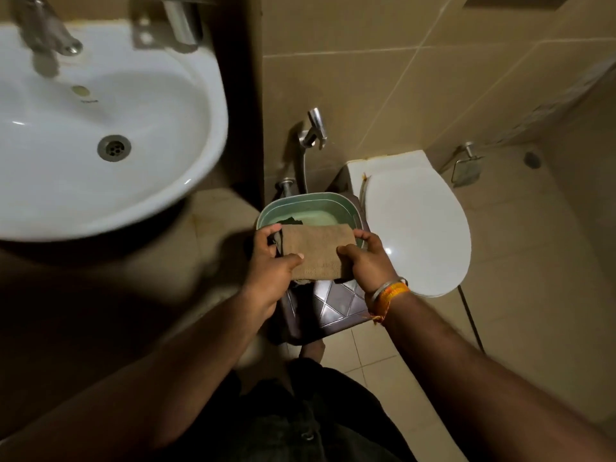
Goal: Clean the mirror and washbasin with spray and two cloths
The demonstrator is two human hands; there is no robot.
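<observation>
We hold the folded tan cloth (315,253) by both ends, left hand (271,266) and right hand (368,261) each grasping it, above the green tub (273,210) near the toilet. The washbasin (186,168) sits far left; the mirror is unseen, so we cannot judge cleaning progress.

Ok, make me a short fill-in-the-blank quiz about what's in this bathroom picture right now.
1. Both hands, the left hand and the right hand, hold a folded ____ cloth.
2. The cloth is held above a green ____.
3. The lid of the white toilet is ____.
4. The white ceramic washbasin lies to the person's ____.

Answers: brown; bucket; closed; left
</observation>
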